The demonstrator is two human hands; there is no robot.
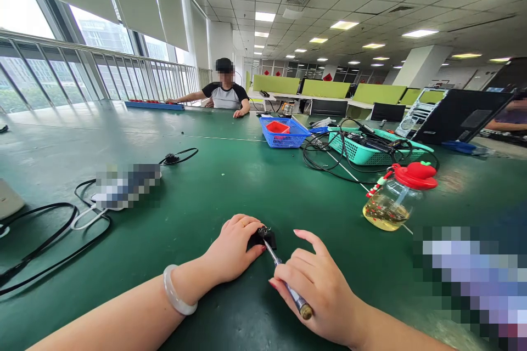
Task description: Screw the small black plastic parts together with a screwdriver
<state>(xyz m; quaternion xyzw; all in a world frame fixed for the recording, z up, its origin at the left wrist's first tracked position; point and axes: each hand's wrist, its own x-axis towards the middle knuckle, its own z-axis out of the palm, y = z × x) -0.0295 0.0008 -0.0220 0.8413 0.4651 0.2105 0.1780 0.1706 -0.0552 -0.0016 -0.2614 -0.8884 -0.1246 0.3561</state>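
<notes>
My left hand [233,247] rests on the green table and pinches a small black part [263,238] between thumb and fingers. A pale bangle sits on that wrist. My right hand [317,285] grips a thin screwdriver [286,282] like a pen, index finger raised. The screwdriver's tip touches the top of the black part, and its brass end sticks out toward me under the palm.
A glass jar with a red strawberry lid [395,197] stands to the right. A blue basket [284,132] and a teal basket with cables [370,148] lie further back. Black and white cables [61,230] trail at the left. A person [224,90] sits at the far side.
</notes>
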